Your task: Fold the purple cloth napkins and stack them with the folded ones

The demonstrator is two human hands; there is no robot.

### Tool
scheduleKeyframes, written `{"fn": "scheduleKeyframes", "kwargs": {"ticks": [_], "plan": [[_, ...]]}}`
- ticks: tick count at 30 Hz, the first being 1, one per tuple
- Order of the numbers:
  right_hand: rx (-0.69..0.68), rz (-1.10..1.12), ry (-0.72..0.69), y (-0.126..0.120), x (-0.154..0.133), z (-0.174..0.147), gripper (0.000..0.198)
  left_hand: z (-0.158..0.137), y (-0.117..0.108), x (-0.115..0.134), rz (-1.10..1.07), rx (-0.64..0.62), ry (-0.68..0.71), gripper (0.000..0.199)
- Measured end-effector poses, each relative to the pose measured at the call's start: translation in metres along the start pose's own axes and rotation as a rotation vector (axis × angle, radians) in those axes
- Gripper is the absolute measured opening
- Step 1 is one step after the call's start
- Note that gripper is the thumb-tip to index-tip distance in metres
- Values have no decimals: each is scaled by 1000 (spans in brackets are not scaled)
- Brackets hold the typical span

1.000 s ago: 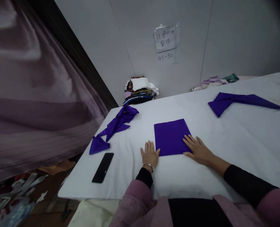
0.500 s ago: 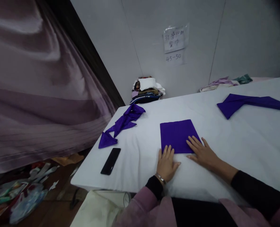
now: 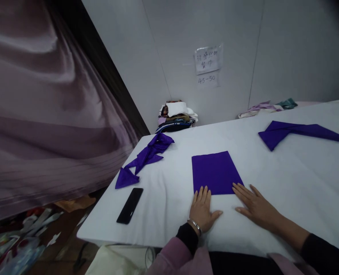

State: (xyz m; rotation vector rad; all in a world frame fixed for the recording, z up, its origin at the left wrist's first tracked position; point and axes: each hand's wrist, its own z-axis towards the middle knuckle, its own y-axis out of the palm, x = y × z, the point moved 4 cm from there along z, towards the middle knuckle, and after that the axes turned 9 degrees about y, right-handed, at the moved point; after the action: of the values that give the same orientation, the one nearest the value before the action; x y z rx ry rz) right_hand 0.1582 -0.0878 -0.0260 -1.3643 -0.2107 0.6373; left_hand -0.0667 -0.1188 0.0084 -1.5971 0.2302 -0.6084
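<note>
A purple cloth (image 3: pixel 215 172), folded into a flat square, lies on the white-covered table (image 3: pixel 169 214) in front of me. My left hand (image 3: pixel 203 210) rests flat at its near left corner, fingertips on the edge and thumb out to the side. At the near right corner, my right hand (image 3: pixel 257 206) lies with fingers stretched, their tips touching the cloth's edge. Neither hand grips anything. A crumpled purple cloth (image 3: pixel 146 154) sits to the left, and another long folded purple cloth (image 3: pixel 289 131) is at the right.
A black phone (image 3: pixel 130 205) lies near the table's left edge. Behind it stands a stack of folded fabrics (image 3: pixel 177 116) by the wall. More cloths (image 3: pixel 265 108) lie along the back right. A pinkish curtain (image 3: pixel 52 126) hangs at the left, with bagged items (image 3: pixel 17 248) on the floor.
My right hand has slid right and toward me, from on top of the square to its near right corner. The left hand stays at its corner. The camera view has shifted slightly.
</note>
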Motion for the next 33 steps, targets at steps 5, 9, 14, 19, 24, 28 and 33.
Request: {"fn": "scheduleKeyframes", "kwargs": {"ticks": [5,9,14,19,24,28,33], "plan": [[-64,-32,71,-8,15,-12,67,1,-3,-1,1,-17,-14,83],[-67,-54,135,-12,21,-14,66,1,-5,0,-17,-43,-28,82],[-46,-42,216,-25,23,15,71,6,-12,2,-36,-32,-42,85],[-102,-45,245,-24,27,85,75,32,-19,20,-35,21,80,84],[-202,-58,313,-11,46,136,76,69,-13,52,-80,16,285,78],[-236,-44,330,-6,58,153,76,82,1,61,-92,-27,326,78],[-213,-51,304,-3,67,162,73,80,9,58,-104,-15,317,77]]}}
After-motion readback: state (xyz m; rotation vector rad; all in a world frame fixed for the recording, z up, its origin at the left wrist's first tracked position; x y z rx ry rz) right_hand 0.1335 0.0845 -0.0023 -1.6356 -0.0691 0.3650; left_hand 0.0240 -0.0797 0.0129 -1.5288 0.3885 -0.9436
